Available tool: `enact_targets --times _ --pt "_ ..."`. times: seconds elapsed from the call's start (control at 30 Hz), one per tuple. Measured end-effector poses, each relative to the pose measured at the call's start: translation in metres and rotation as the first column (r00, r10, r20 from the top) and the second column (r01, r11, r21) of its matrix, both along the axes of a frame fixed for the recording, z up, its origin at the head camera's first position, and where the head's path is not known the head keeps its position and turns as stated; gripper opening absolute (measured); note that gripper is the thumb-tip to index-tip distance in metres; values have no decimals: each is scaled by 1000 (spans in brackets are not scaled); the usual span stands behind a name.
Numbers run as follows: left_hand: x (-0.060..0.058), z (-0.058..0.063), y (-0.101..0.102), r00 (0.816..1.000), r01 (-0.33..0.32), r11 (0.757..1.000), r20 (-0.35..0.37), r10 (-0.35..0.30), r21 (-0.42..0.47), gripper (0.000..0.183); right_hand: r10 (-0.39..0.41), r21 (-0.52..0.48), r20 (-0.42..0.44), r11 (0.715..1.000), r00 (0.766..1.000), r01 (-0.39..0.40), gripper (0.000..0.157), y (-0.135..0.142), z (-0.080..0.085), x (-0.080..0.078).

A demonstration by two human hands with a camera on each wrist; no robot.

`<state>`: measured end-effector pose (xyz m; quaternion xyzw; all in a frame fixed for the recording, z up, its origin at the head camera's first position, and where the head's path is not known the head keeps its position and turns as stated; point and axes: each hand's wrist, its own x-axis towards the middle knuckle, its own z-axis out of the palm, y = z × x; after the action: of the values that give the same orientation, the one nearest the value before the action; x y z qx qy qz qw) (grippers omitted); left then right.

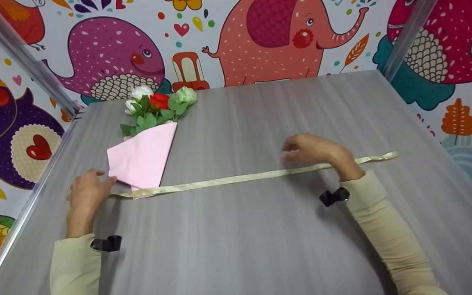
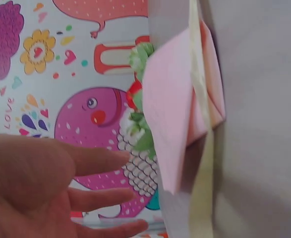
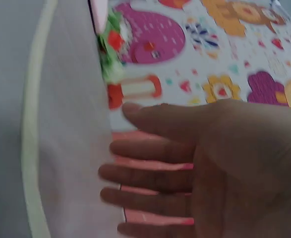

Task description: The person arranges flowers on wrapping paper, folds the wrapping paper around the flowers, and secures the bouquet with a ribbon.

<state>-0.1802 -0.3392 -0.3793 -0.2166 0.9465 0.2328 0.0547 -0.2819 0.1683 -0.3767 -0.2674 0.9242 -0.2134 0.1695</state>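
Note:
A bouquet of white, red and pale green roses (image 1: 161, 101) with green leaves lies in folded pink wrapping paper (image 1: 144, 153) at the left of the table. Across the paper's narrow lower end runs a long pale yellow ribbon (image 1: 228, 179), stretching to the right over the tabletop. Beside the paper's left edge is my left hand (image 1: 87, 191), near the ribbon's left end; the left wrist view shows its fingers (image 2: 100, 161) extended and holding nothing. My right hand (image 1: 312, 149) hovers over the ribbon's right part, fingers (image 3: 150, 176) relaxed and spread, nothing in them.
The grey wood-grain table (image 1: 236, 237) meets a wall with cartoon animals (image 1: 277, 41) at the back. Metal posts (image 1: 408, 41) stand at the back corners, and a metal strip (image 1: 27, 209) runs along the left edge. Black straps with small devices (image 1: 334, 196) sit on both wrists.

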Motion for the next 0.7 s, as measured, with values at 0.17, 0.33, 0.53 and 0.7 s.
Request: enact_targets --times 0.17,0.33,0.53,0.7 --pt "-6 3 14 999 28 999 -25 -27 37 59 75 -102 -6 992 997 -75 42 -53 -10 -1" --pt "-12 0 24 997 78 993 21 -80 92 61 105 -121 -57 986 993 -112 45 -91 -13 -1" --pt "-18 -5 27 992 108 985 42 -115 138 68 142 -242 -17 960 990 -142 47 -123 -17 -6" --pt "-26 -6 29 988 123 974 74 -139 192 77 155 -365 79 924 985 -116 48 -142 -18 -9"
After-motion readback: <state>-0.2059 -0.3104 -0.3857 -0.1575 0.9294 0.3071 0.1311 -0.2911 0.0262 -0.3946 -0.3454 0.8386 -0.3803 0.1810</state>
